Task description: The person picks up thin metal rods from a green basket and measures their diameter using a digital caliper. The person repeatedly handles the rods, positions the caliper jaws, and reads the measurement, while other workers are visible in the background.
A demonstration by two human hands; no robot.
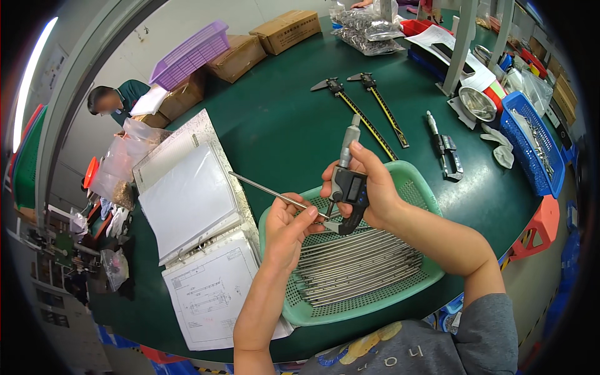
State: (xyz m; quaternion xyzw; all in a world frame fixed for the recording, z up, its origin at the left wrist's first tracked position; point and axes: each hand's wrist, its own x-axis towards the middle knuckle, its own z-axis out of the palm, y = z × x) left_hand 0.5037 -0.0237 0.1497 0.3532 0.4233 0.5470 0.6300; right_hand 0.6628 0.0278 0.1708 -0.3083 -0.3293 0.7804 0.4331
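Note:
My left hand (289, 226) pinches a thin metal rod (257, 185), which slants up to the left over the open binder. Gripped in my right hand (375, 187) is a digital micrometer (350, 187), its thimble pointing up and its frame low, beside the rod's near end. That end lies at the micrometer's jaws; whether they touch it I cannot tell. Below both hands stands a green plastic basket (431, 194) with many similar metal rods (356, 269) lying side by side in it.
An open binder (187, 206) with a drawing sheet (209, 300) lies left of the basket. Two digital calipers (353, 106) and a second micrometer (445, 150) rest on the green table (275, 94). At right are a glove (498, 147) and blue basket (525, 119). A person (122, 103) is at far left.

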